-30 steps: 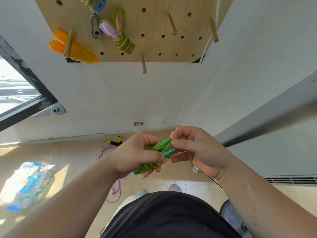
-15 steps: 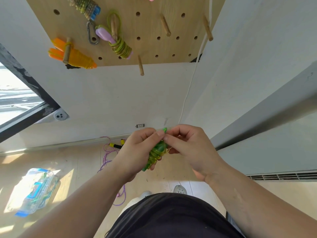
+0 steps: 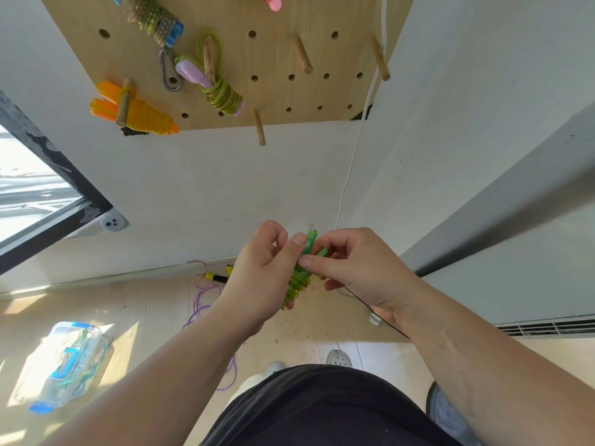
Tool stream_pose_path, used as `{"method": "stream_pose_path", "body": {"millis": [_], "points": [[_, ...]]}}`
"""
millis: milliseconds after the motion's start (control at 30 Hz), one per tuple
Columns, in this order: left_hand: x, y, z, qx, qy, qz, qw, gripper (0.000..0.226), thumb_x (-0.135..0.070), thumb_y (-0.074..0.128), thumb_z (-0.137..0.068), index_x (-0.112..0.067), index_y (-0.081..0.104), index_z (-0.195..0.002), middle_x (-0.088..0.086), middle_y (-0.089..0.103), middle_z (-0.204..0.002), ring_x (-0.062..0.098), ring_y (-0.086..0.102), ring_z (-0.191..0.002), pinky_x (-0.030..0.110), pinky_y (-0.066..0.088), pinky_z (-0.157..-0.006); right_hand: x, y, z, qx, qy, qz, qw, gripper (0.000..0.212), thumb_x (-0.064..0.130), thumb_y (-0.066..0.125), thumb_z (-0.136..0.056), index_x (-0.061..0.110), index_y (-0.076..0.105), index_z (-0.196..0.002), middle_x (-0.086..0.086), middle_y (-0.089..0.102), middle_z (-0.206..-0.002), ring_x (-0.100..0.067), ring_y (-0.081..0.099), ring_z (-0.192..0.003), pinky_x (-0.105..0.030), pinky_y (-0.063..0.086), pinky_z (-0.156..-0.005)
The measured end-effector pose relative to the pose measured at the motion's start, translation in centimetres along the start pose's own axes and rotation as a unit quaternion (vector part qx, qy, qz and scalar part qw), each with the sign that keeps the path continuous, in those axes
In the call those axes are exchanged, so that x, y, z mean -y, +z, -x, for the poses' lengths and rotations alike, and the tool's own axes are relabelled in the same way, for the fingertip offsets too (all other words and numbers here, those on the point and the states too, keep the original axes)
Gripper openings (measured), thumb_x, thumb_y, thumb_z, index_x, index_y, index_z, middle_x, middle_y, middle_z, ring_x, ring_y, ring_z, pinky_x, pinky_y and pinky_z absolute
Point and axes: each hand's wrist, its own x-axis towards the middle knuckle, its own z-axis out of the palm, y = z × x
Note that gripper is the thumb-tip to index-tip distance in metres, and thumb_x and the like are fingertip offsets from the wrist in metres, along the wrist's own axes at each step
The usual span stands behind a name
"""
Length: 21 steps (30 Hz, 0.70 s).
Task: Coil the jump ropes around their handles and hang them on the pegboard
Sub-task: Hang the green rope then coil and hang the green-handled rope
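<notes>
Between my two hands is a green jump rope [image 3: 300, 278], its cord coiled tightly round its two green handles. My left hand [image 3: 257, 278] grips the coiled bundle from the left. My right hand [image 3: 357, 272] pinches the handles' upper ends from the right. Above, the wooden pegboard [image 3: 277, 94] carries an orange coiled rope [image 3: 141, 112], a purple-handled rope with yellow-green cord [image 3: 215, 88] and a blue-handled one [image 3: 154, 20]. Bare pegs [image 3: 302, 54] stick out to the right. A purple rope with yellow handles [image 3: 206, 291] lies loose on the floor.
A clear plastic box with blue latches [image 3: 67, 365] lies on the floor at the left. A white cable [image 3: 354, 156] runs down the wall corner. A window [image 3: 29, 188] is at the left, a grey ledge and a vent [image 3: 547, 328] at the right.
Both hands have lifted the green bundle higher toward the wall. The bundle has turned from lying slanted to nearly upright, and the pegboard shows more in view.
</notes>
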Motion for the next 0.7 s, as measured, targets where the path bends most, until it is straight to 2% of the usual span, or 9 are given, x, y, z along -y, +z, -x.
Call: {"method": "stream_pose_path", "body": {"millis": [100,233,300,400,467,567,633,700], "points": [[-0.2,0.0,0.0,0.005,0.005,0.001,1.0,0.03,-0.031,0.058,-0.102,-0.012,0.038,-0.089,0.009,0.049,-0.067,0.024,0.046,-0.055,0.033,0.041,-0.043,0.4,0.0,0.4,0.014,-0.003,0.035,0.999,0.019,0.028,0.086,-0.078,0.016,0.079,-0.091,-0.013,0.074,-0.084,-0.007,0.062,-0.067,-0.026,0.057,-0.062],[-0.4,0.0,-0.3,0.014,-0.015,0.036,0.999,0.036,-0.035,0.067,-0.097,-0.014,0.039,-0.09,0.014,0.052,-0.068,0.026,0.046,-0.055,0.031,0.038,-0.042,0.9,0.2,0.4,0.015,-0.016,0.05,0.999,0.02,0.03,0.087,-0.076,0.016,0.079,-0.088,-0.015,0.074,-0.085,-0.011,0.06,-0.068,-0.027,0.054,-0.06],[-0.6,0.3,-0.5,0.03,-0.045,0.086,0.995,0.037,-0.037,0.07,-0.093,-0.011,0.044,-0.091,0.016,0.057,-0.073,0.028,0.051,-0.058,0.029,0.037,-0.042,1.0,0.2,0.3,-0.001,-0.017,0.052,0.999,0.025,0.032,0.088,-0.074,0.013,0.078,-0.087,-0.013,0.072,-0.076,-0.014,0.059,-0.065,-0.031,0.053,-0.06],[-1.0,0.5,-0.4,0.049,-0.08,0.143,0.985,0.03,-0.034,0.064,-0.097,-0.008,0.051,-0.09,0.015,0.059,-0.076,0.028,0.056,-0.058,0.029,0.037,-0.043,0.9,0.4,0.1,-0.03,-0.02,0.043,0.998,0.032,0.034,0.088,-0.074,0.01,0.073,-0.088,-0.001,0.061,-0.062,-0.012,0.055,-0.058,-0.032,0.047,-0.057],[-1.1,0.4,-0.3,0.07,-0.078,0.163,0.981,0.039,-0.039,0.063,-0.097,-0.002,0.053,-0.097,0.017,0.059,-0.08,0.026,0.058,-0.058,0.029,0.039,-0.043,0.7,0.5,0.0,-0.052,-0.025,0.009,0.998,0.037,0.032,0.089,-0.074,0.007,0.068,-0.091,0.0,0.054,-0.062,-0.009,0.052,-0.054,-0.024,0.042,-0.052],[-1.1,-0.3,-0.3,0.127,-0.073,0.132,0.98,0.056,-0.05,0.073,-0.08,-0.005,0.047,-0.102,0.018,0.062,-0.08,0.025,0.056,-0.053,0.029,0.037,-0.045,0.5,0.6,0.1,-0.05,-0.014,-0.047,0.998,0.038,0.025,0.084,-0.08,-0.007,0.065,-0.086,-0.001,0.053,-0.056,-0.006,0.048,-0.046,-0.015,0.035,-0.044],[-1.1,-0.7,-0.2,0.169,-0.07,0.092,0.979,0.062,-0.043,0.083,-0.067,-0.011,0.043,-0.101,0.014,0.064,-0.081,0.026,0.055,-0.055,0.028,0.035,-0.046,0.6,0.6,0.1,-0.04,0.005,-0.076,0.996,0.045,0.031,0.084,-0.077,-0.01,0.066,-0.084,-0.01,0.056,-0.064,-0.011,0.051,-0.054,-0.018,0.039,-0.05],[-1.0,-0.7,-0.2,0.158,-0.068,0.056,0.984,0.061,-0.031,0.088,-0.065,-0.012,0.042,-0.099,0.008,0.063,-0.077,0.024,0.056,-0.061,0.029,0.036,-0.047,0.5,0.8,-0.1,-0.036,0.012,-0.083,0.996,0.061,0.045,0.085,-0.066,-0.01,0.068,-0.087,-0.017,0.058,-0.072,-0.018,0.052,-0.065,-0.027,0.044,-0.06]]}}
